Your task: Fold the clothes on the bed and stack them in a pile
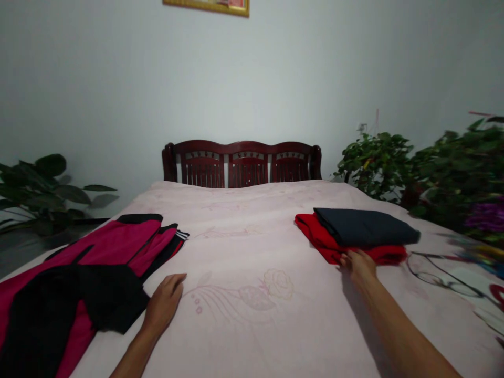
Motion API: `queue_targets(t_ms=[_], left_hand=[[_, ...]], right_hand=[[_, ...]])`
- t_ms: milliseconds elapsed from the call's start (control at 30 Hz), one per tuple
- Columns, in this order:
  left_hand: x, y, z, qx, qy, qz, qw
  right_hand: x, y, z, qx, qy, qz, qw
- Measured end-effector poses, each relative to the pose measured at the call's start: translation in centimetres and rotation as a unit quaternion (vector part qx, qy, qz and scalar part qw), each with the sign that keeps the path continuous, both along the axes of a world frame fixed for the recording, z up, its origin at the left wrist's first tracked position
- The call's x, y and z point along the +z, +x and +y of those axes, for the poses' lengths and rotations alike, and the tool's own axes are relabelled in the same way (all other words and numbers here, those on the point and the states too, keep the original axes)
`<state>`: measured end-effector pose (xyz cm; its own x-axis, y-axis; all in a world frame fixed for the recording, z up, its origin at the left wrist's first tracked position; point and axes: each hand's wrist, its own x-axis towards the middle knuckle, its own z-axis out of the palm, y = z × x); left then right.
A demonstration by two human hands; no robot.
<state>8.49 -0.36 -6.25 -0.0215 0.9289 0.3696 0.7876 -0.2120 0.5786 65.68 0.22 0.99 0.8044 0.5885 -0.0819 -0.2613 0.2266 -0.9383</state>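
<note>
My left hand (163, 303) lies flat and open on the pale pink bedcover (232, 252), its fingertips by the edge of a crumpled magenta and black tracksuit garment (106, 262). My right hand (358, 266) is at the near edge of a folded red cloth (325, 236), with its fingers touching the fabric. Whether those fingers grip the cloth is hard to tell. A folded dark navy garment (364, 227) lies on top of the red cloth, covering most of it.
A pair of thin-framed glasses (437, 275) lies on the bed to the right, near blurred colourful items. A dark wooden headboard (242, 163) stands at the far end against the wall. Leafy potted plants (433, 168) crowd the right side, with another plant (47, 191) on the left.
</note>
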Motion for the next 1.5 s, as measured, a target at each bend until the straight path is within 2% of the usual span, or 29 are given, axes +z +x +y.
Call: queue_targets(t_ms=[67,167,233,267,300,367,433,500,567,700,1033,1300,1500], left_hand=[[0.4,0.9,-0.6,-0.008,0.015,0.086,0.996],[0.8,2.3,-1.8,0.003,0.008,0.204,0.979],[1.0,3.0,-2.9,0.008,-0.012,0.258,0.966],[1.1,3.3,-3.5,0.008,-0.023,0.277,0.961],[1.2,3.5,-4.1,0.007,-0.034,0.291,0.956],[1.2,3.7,-5.5,0.007,-0.054,0.305,0.951],[1.2,3.7,-7.1,0.005,-0.065,0.308,0.949],[1.1,3.7,-8.6,0.000,-0.070,0.306,0.950],[1.1,3.6,-9.9,-0.005,-0.072,0.301,0.951],[1.1,3.5,-11.3,-0.009,-0.075,0.295,0.953],[0.2,2.7,-10.9,-0.015,-0.024,0.273,0.962],[0.7,3.0,-10.8,-0.017,-0.032,0.278,0.960],[0.5,2.9,-10.8,-0.018,-0.024,0.267,0.963]], right_hand=[[-1.6,-3.6,-0.9,0.032,-0.048,-0.021,0.998],[-3.7,-8.9,-2.4,0.083,-0.076,-0.065,0.991],[-4.7,-12.0,-3.3,0.126,-0.102,-0.161,0.974],[-5.1,-13.5,-3.8,0.153,-0.124,-0.243,0.950],[-5.4,-15.0,-4.4,0.176,-0.151,-0.342,0.911],[-5.9,-17.8,-5.7,0.204,-0.201,-0.538,0.793],[-6.1,-20.4,-7.1,0.214,-0.229,-0.662,0.681],[-6.1,-22.5,-8.4,0.223,-0.252,-0.719,0.608],[-5.8,-23.7,-9.2,0.228,-0.270,-0.739,0.573],[-5.6,-24.0,-9.4,0.215,-0.276,-0.750,0.561],[-5.2,-23.5,-9.5,0.207,-0.254,-0.743,0.584],[-5.6,-22.7,-9.2,0.214,-0.239,-0.729,0.604],[-5.6,-22.6,-9.1,0.219,-0.235,-0.725,0.609]])
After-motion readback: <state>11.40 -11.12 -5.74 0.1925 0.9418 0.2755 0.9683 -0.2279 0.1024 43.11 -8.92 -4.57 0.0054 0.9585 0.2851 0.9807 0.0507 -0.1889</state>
